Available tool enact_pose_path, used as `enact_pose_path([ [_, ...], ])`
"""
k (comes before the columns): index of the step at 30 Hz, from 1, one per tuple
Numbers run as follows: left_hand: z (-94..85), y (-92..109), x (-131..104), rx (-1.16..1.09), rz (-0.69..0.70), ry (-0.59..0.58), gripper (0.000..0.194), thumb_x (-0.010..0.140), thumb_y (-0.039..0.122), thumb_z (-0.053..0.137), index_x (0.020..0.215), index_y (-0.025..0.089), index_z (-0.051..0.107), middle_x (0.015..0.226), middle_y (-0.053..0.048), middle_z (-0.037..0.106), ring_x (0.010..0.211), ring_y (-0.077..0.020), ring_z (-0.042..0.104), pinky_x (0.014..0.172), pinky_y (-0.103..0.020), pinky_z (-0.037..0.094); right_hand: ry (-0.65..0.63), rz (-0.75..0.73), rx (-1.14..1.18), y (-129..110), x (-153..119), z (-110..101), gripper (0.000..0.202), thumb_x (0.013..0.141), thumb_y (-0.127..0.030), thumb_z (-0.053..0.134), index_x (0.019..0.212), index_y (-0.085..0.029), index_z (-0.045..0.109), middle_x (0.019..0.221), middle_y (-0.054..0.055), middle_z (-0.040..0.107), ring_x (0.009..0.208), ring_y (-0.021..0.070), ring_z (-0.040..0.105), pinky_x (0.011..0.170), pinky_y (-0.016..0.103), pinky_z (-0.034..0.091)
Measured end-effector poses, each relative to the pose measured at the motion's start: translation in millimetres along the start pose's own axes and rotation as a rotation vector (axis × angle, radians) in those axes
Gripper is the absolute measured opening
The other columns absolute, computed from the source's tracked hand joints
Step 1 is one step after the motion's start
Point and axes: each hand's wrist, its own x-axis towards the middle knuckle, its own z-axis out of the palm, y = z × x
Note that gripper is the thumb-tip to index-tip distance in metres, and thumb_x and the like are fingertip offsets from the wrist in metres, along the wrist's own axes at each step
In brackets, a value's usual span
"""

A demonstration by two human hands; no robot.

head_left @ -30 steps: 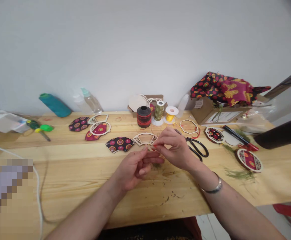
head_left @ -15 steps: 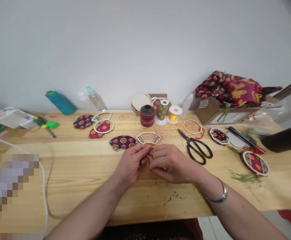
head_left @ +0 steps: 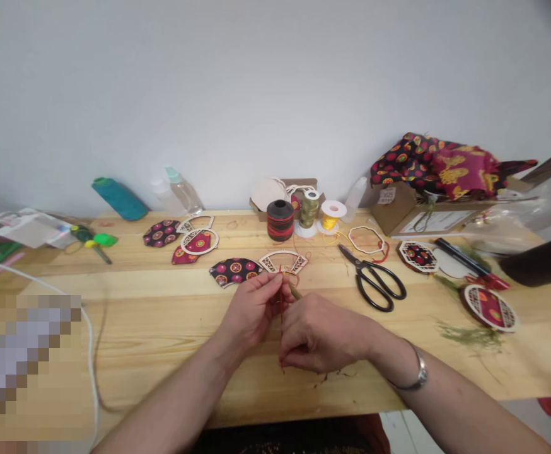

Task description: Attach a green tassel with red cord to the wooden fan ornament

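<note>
A thin red cord (head_left: pixel 282 309) runs between my two hands. My left hand (head_left: pixel 259 301) pinches its upper part between thumb and fingertips. Lower down, my right hand (head_left: pixel 316 334) is closed on the cord, whose end pokes out below the fingers. Just beyond my fingertips lies a fan-shaped wooden frame (head_left: pixel 282 260) with cut-out corners. A dark patterned fabric fan piece (head_left: pixel 235 271) overlaps its left side. To the right of my hands rest black-handled scissors (head_left: pixel 372 277), blades pointing away.
Behind stand a red-and-black thread spool (head_left: pixel 280 221), a green spool (head_left: pixel 309 211) and a yellow spool (head_left: pixel 333 217). At the back right, a cardboard box (head_left: pixel 412 214) holds patterned fabric (head_left: pixel 446 167). A decorated oval frame (head_left: pixel 489 308) lies right. A white cable (head_left: pixel 89 353) crosses the left side.
My right hand has moved down and toward me, drawing the red cord into a straight line from my left hand. My left hand stays near the wooden frame.
</note>
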Motion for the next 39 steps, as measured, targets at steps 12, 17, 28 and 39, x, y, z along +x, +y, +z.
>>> enact_pose_path([
  [12, -1.2, 0, -1, 0.114, 0.066, 0.01, 0.017, 0.069, 0.026, 0.073, 0.074, 0.011, 0.069, 0.058, 0.001, 0.054, 0.045, -0.002, 0.034, 0.044, -0.015, 0.021, 0.064, 0.273, 0.322, 8, -8, -21, 0.033, 0.084, -0.04, 0.062, 0.064, -0.014, 0.07, 0.048, -0.004, 0.053, 0.045, 0.0052, 0.037, 0.046, 0.021, 0.029],
  [17, -2.9, -3, -5, 0.417, 0.137, -0.064, 0.018, 0.078, 0.03, 0.064, 0.076, 0.014, 0.07, 0.059, 0.0, 0.056, 0.05, -0.006, 0.039, 0.047, -0.019, 0.024, 0.544, 0.401, 0.333, 23, -12, -35, 0.028, 0.089, -0.019, 0.048, 0.112, -0.014, 0.063, 0.09, 0.005, 0.066, 0.066, 0.0081, 0.05, 0.063, 0.022, 0.042],
  [28, -1.6, 0, -5, 0.524, 0.081, -0.042, 0.02, 0.076, 0.031, 0.063, 0.066, 0.014, 0.068, 0.056, 0.002, 0.055, 0.045, -0.0045, 0.033, 0.045, -0.02, 0.02, 0.358, 0.469, 0.27, 38, -13, -33, 0.014, 0.084, -0.02, 0.058, 0.082, -0.013, 0.07, 0.075, 0.003, 0.068, 0.069, 0.0118, 0.059, 0.065, 0.023, 0.044],
  [39, -2.5, -1, 0, 0.327, 0.067, 0.089, 0.02, 0.065, 0.032, 0.072, 0.071, 0.012, 0.072, 0.054, 0.001, 0.055, 0.042, -0.0029, 0.034, 0.04, -0.017, 0.018, 0.058, 1.103, -0.616, 13, -45, -60, 0.017, 0.087, -0.018, 0.049, 0.087, -0.011, 0.065, 0.086, 0.014, 0.068, 0.08, 0.024, 0.064, 0.068, 0.031, 0.043],
])
